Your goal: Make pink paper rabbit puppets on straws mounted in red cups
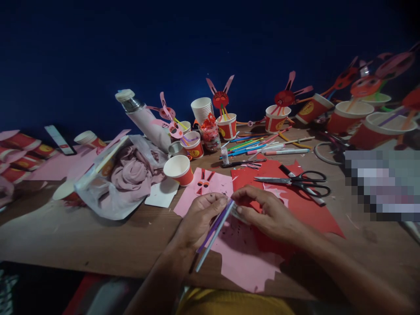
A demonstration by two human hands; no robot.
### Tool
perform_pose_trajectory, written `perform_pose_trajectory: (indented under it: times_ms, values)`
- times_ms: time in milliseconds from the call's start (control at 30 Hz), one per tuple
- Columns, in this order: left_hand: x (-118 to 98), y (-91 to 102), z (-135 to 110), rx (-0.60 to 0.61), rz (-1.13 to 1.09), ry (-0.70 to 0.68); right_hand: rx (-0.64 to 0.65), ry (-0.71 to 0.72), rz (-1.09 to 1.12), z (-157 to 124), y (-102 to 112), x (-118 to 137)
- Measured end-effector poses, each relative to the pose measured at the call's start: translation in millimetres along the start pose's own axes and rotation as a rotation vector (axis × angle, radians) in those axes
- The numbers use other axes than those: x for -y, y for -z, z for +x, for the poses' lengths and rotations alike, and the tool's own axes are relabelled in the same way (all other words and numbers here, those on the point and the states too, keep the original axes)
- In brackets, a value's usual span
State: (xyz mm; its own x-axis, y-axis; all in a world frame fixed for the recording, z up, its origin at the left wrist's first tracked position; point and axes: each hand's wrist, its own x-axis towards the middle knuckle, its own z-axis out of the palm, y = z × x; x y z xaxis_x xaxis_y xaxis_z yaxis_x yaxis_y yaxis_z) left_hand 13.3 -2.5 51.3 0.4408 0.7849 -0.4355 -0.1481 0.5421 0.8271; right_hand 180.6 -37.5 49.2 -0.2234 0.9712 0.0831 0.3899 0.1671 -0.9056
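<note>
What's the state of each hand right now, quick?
Left hand: closed, holding slim purple and pale-blue sticks.
Right hand: fingers curled at the sticks' upper ends; whether it grips them cannot be told.

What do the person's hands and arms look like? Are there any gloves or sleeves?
The left hand and right hand are bare, with no gloves. No sleeves cover the forearms that show, and I see no watch or bracelet. The picture is too dim to make out small markings.
</note>
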Motion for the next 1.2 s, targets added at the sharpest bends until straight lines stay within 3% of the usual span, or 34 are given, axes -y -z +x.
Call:
perform_pose_trajectory:
  times_ms: [300, 533, 767, 867, 1200]
  values:
    - [-1.1, -3.9, 2.1, -0.038, 0.088, -0.082, -0.091, 0.045, -0.062, 1.2, -2.2, -0.3]
    - [-3.4, -8.0, -1.3, -0.006, 0.145, -0.065, -0.097, 0.0, -0.071, 0.8, -3.0, -0.9]
    - [-5.3, -7.3, 0.6, -0.014, 0.319, -0.19, -0.09, -0.016, -0.118, 1.7, -3.2, -2.9]
    - [-7.3, -5.4, 1.9, -0.014, 0.355, -0.184, -0.063, -0.023, -0.129, 2.8, -0.1, 0.0]
    - [-11.2, 3.6, 11.3, 0.036, 0.066, -0.011, -0.065, 0.022, -0.132, 14.0, 11.5, 8.5]
